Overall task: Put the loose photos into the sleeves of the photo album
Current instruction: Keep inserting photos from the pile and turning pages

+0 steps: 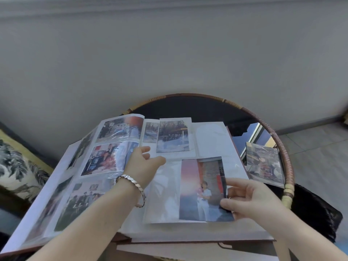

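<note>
Tabletop album (pixel 211 140); right hand (pixel 250 198) around photo (pixel 201 189), left hand (pixel 143 164) outstretched.

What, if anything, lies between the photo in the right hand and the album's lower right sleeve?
Nothing visible does. The right hand pinches the photo by its right edge, lying over the lower sleeve. The left hand sits at the sleeve's upper left corner, clear of the photo. Whether it is partly inside is unclear.

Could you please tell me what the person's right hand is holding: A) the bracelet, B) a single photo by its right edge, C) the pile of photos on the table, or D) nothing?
B: the right hand pinches the photo by its right edge, over the open album.
</note>
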`<state>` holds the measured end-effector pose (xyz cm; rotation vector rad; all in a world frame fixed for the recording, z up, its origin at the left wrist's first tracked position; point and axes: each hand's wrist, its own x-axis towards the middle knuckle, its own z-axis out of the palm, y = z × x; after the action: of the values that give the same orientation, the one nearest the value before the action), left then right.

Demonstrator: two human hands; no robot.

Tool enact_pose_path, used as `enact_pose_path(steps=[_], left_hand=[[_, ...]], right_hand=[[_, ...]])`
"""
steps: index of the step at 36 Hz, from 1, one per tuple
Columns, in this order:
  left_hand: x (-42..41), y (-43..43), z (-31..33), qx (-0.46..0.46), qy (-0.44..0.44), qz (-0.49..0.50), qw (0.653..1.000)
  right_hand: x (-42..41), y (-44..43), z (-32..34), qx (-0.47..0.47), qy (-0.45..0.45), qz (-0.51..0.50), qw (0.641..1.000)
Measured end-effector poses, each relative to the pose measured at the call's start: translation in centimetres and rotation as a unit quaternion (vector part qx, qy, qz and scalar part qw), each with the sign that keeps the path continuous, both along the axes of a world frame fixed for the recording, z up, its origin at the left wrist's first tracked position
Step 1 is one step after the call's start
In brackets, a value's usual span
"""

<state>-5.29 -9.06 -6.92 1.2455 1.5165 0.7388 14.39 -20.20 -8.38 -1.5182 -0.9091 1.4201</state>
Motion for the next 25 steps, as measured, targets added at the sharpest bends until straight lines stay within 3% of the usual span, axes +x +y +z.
enact_pose_path(steps=[10,15,18,25], left_hand=[[-0.4,0.6,-0.2,-0.01,-0.025,0.012,1.0],[-0.2,0.2,0.0,-0.034,-0.065,-0.029,0.997],[-0.3,0.2,-0.5,-0.03,-0.044,-0.032,0.998],[-0.2,-1.0,-1.2,-0.042,-0.041,-0.045,0.997]], right_hand=[[0.8,0.3,1.1,0.012,-0.014,0.002,1.0],[0.5,0.6,1.0,-0.014,-0.028,0.025,0.999],[-0.1,0.8,0.8,-0.032,-0.013,0.035,0.999],[-0.5,1.6,-0.2,-0.002,-0.068,-0.036,0.997]])
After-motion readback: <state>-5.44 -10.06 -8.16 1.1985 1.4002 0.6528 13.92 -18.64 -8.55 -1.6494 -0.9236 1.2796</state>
